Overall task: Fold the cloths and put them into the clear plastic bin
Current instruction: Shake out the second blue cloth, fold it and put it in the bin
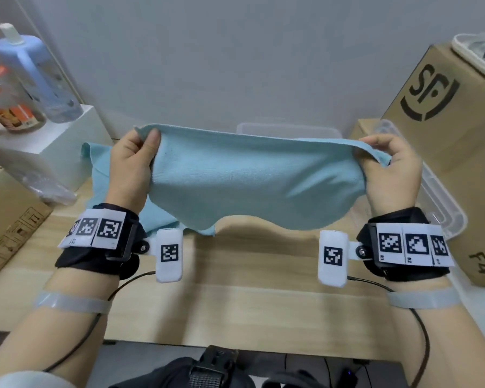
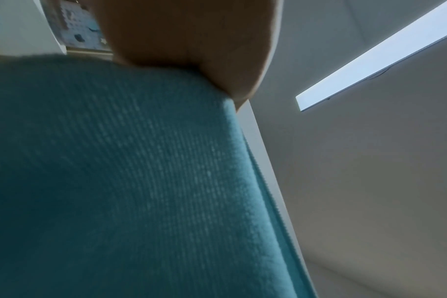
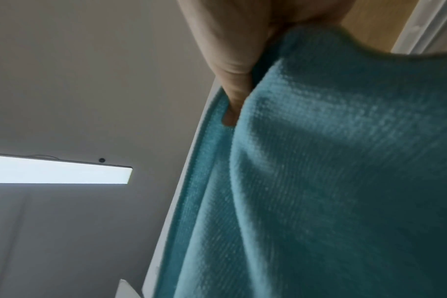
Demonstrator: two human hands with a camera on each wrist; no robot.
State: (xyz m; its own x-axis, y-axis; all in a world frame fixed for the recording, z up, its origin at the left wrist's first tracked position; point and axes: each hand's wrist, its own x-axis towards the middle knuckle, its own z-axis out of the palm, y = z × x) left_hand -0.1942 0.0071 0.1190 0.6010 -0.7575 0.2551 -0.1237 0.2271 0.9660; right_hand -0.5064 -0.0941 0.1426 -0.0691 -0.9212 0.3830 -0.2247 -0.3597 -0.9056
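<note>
I counted two light blue cloths. One cloth point(image 1: 249, 177) hung in the air above the wooden table point(image 1: 235, 309), stretched between my two hands; the second cloth point(image 1: 101, 161) lay on the table behind my left wrist, partly hidden. My left hand point(image 1: 129, 169) pinched the upper left corner, thumb pressed on the near face and the other fingers behind it. My right hand point(image 1: 389, 175) gripped the upper right edge with its fingers curled over the bunched fabric. In the right wrist view one finger point(image 3: 232, 96) pressed against the hem. One clear plastic bin point(image 1: 437, 208) stood on the table to the right, just past my right hand, its back rim showing above the held cloth. Beside it stood one cardboard box point(image 1: 445, 121) printed with "SF" in a broken ring and "FA" lower down. On the left I saw one blue bottle point(image 1: 37, 77) on a white block point(image 1: 65, 141).
</note>
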